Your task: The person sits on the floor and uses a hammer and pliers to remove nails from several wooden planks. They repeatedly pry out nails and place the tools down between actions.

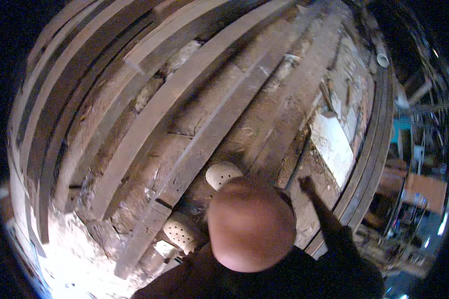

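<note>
My right hand (307,185) reaches out at the end of a dark, shadowed arm, low over a brown board (304,207). Its fingers look closed; whatever they hold, if anything, is too dark to make out. My left hand does not show. A large rounded area of bare skin (252,224), blurred and close to the camera, rises from dark clothing (194,276) and hides what lies beneath. Two pale clogs with holes, one (222,174) farther and one (180,232) nearer, stand left of it beside a long timber (204,144).
Several long wooden beams (149,114) run diagonally over dirt and debris. A white panel (333,144) lies right of centre, with a dark hammer-like tool (328,102) at its top. A white pipe (382,60) shows at far right, above cluttered shelves (409,194). Bright light falls lower left.
</note>
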### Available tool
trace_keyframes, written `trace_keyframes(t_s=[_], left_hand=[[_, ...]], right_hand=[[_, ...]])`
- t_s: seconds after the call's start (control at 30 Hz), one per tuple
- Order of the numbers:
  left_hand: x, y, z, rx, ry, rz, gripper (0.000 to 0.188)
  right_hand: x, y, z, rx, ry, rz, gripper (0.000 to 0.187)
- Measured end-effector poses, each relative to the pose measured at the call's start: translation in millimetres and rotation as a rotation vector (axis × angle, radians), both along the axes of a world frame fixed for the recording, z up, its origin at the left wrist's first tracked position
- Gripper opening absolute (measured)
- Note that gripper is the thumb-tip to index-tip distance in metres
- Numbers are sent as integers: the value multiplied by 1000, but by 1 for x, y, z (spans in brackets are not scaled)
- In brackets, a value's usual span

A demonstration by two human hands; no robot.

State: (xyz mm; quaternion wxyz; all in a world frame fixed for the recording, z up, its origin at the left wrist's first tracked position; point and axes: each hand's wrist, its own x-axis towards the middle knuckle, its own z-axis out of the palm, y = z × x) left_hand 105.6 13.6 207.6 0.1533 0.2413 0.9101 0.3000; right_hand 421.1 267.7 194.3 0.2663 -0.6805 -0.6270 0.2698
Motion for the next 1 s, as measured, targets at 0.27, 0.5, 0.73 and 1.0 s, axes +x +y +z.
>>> trace_keyframes(t_s=[0.27, 0.5, 0.73, 1.0], left_hand=[[-5, 17, 59, -158, 102, 41, 42], [-2, 71, 103, -153, 186, 281, 37], [-12, -24, 43, -116, 153, 311, 37], [3, -178, -141, 26, -208, 93, 37]], right_hand=[[-20, -52, 16, -132, -113, 224, 16], [-110, -190, 2, -899, 102, 1023, 16], [-137, -201, -4, -992, -31, 1267, 17], [-183, -181, 37, -898, -294, 1488, 19]])
